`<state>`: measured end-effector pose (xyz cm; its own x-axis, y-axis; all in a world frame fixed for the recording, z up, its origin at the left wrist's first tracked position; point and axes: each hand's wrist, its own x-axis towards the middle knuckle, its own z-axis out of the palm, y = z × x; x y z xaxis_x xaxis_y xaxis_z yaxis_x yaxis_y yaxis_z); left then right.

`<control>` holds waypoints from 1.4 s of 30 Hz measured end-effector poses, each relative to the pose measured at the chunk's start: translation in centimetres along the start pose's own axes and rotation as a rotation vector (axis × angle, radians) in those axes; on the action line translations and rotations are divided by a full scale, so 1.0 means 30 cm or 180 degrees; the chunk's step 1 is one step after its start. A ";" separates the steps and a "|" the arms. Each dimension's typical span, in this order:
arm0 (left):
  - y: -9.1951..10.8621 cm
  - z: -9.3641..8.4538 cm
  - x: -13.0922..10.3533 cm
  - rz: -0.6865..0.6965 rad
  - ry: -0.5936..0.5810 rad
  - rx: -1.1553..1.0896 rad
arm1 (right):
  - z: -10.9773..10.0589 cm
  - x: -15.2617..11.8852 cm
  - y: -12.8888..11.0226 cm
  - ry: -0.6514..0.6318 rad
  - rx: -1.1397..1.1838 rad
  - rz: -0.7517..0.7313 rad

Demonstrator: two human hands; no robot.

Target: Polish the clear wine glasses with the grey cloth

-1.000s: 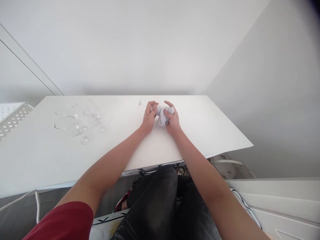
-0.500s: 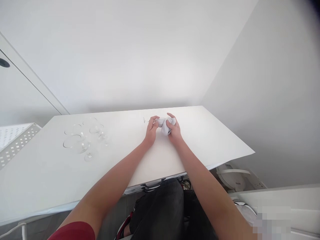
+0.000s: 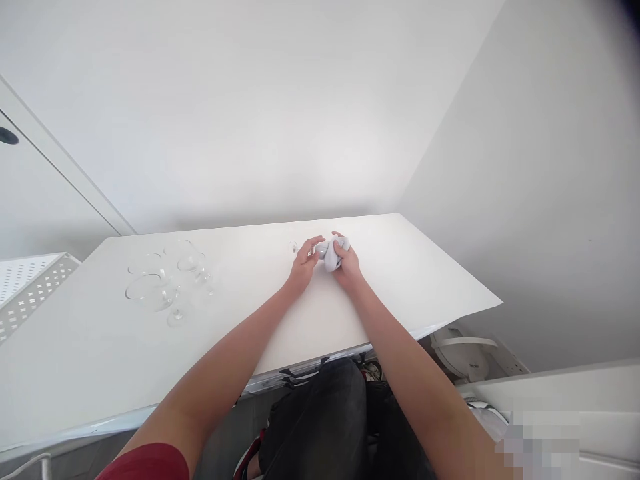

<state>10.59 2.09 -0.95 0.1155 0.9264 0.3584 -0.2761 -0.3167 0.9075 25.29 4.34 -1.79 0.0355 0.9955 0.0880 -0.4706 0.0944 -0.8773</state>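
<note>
Above the table, a stemmed wine glass (image 3: 320,249) lies sideways between my hands, its foot pointing left. My left hand (image 3: 303,263) is closed around the glass near the stem and the base of the bowl. A pale grey cloth (image 3: 332,259) is bunched over the bowl's rim end. My right hand (image 3: 348,264) grips that cloth, thumb on the near side and fingers behind; part of the cloth seems to sit inside the bowl, though the clear glass makes this hard to see.
Several clear stemmed glasses (image 3: 150,293) stand grouped on the left of the white table (image 3: 400,267). A perforated white rack (image 3: 35,293) is beyond the table's left edge. Walls rise behind and to the right. Below the right edge is a round white object (image 3: 460,353).
The held glass has turned slightly, so its foot shows more as a round disc. Both hands keep their holds with small shifts. The view has moved a little.
</note>
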 end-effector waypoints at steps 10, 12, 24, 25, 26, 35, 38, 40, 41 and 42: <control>-0.039 -0.017 0.009 -0.0183 0.0676 0.0515 | 0.037 -0.049 -0.020 -0.0766 -0.0885 -0.0412; -0.044 -0.013 0.011 -0.0049 0.0392 0.0541 | 0.029 -0.030 -0.010 -0.0315 -0.0490 -0.0322; -0.029 -0.018 0.011 -0.0204 0.0665 0.0709 | 0.026 -0.046 -0.020 -0.0777 -0.0723 -0.0351; -0.032 -0.016 0.010 -0.0159 0.0598 0.0721 | 0.024 -0.044 -0.021 -0.0648 -0.0591 -0.0397; -0.036 -0.014 0.010 -0.0111 0.0504 0.0690 | 0.021 -0.041 -0.021 -0.0522 -0.0466 -0.0444; -0.045 -0.007 0.014 -0.0300 0.0315 0.0294 | 0.004 -0.010 -0.011 -0.0398 -0.0500 -0.0359; -0.028 0.013 0.001 -0.0210 -0.0380 0.0179 | -0.029 0.019 -0.010 0.0238 0.0007 -0.0431; -0.019 0.016 -0.004 -0.0221 -0.0591 0.0062 | -0.055 0.037 -0.010 0.0609 0.0277 -0.0436; -0.016 0.012 -0.004 -0.0259 -0.0532 -0.0057 | -0.066 0.044 -0.010 0.0776 0.0414 -0.0440; -0.014 0.005 -0.002 -0.0336 -0.0384 -0.0212 | -0.075 0.049 -0.009 0.0914 0.0543 -0.0442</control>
<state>10.85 2.14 -1.33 0.2597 0.9214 0.2892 -0.3184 -0.2011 0.9264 27.45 5.80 -2.48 0.3441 0.9379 0.0435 -0.5835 0.2499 -0.7728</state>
